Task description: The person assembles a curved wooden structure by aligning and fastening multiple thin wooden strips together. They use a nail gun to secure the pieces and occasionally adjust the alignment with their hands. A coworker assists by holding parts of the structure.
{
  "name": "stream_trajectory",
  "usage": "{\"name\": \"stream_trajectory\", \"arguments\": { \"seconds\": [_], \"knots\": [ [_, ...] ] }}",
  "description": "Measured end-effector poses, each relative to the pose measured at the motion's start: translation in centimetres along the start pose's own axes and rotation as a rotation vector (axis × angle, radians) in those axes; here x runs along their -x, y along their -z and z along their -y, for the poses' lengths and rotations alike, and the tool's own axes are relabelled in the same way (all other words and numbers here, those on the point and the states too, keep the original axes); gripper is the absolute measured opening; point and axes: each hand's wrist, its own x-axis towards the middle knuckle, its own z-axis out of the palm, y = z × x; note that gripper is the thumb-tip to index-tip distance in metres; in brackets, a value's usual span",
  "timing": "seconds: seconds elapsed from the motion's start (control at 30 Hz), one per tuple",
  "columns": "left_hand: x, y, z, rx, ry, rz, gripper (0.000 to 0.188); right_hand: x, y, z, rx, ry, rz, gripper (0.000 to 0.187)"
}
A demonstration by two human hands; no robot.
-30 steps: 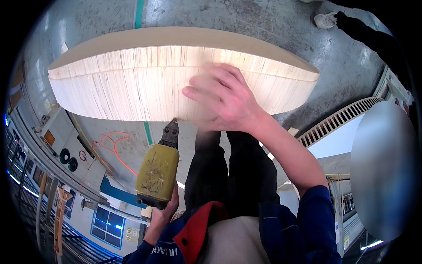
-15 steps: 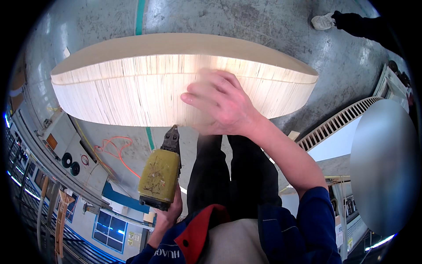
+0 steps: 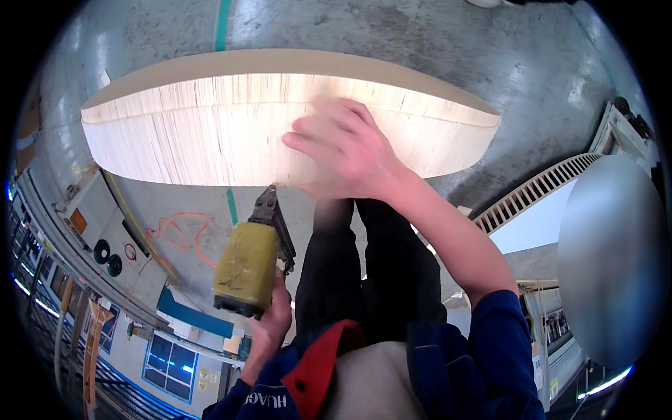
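A curved wooden piece point(image 3: 182, 143) spans the view in front of me, its pale, finely striped face toward me and a smooth tan surface along its far side. My right hand point(image 3: 360, 154) lies against that face a little right of its middle, fingers stretched and partly smeared by motion. Below the near edge, my left hand point(image 3: 276, 311) grips a nail gun point(image 3: 245, 262) with a scuffed yellow body and dark nose. The nose tip meets the wood's near edge in the view; whether it touches cannot be told. The gun hides part of my left hand.
An orange hose point(image 3: 199, 241) lies on the grey floor point(image 3: 455, 42) at the left. Right of me are a slatted curved frame point(image 3: 539, 192) and a blurred, rounded grey shape point(image 3: 612, 259). A white shoe point(image 3: 486, 3) shows at the top edge.
The nail gun has shifted slightly up and left in the view, its body tilting. The wood and my right hand sit slightly higher. The other person's leg has mostly left the top right.
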Motion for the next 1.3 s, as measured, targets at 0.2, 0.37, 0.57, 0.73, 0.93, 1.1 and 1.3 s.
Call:
{"name": "stream_trajectory", "arguments": {
  "seconds": [0.2,0.37,0.57,0.73,0.93,1.1,1.3],
  "knots": [
    [-0.4,-0.1,2.9,0.289,-0.181,-0.130,0.013,0.0,-0.2,-0.4,0.017,-0.003,0.052,0.067],
    [-3.1,-0.9,5.3,0.171,-0.163,-0.002,0.019,1.6,0.0,-0.4,0.035,0.047,0.041,0.064],
    [-2.5,-1.8,2.2,-0.282,-0.423,0.049,0.017,7.1,3.8,1.4,0.085,-0.111,-0.033,0.063],
    [-1.7,-7.2,0.7,-0.489,-0.438,0.091,0.020,20.8,8.5,-3.1,0.099,-0.686,-0.387,0.048],
    [2.3,-17.4,-5.0,-0.543,-0.569,0.224,0.032,36.7,11.5,-16.9,-0.617,-1.608,-1.171,0.048],
    [2.9,-28.5,-10.5,-0.715,-0.424,0.483,0.034,44.7,13.5,-27.0,-1.167,-1.844,-1.317,0.048],
    [1.6,-41.2,-13.7,-0.773,-0.450,0.711,0.043,49.3,12.4,-33.6,-1.378,-1.850,-1.343,0.029]
  ]
}}
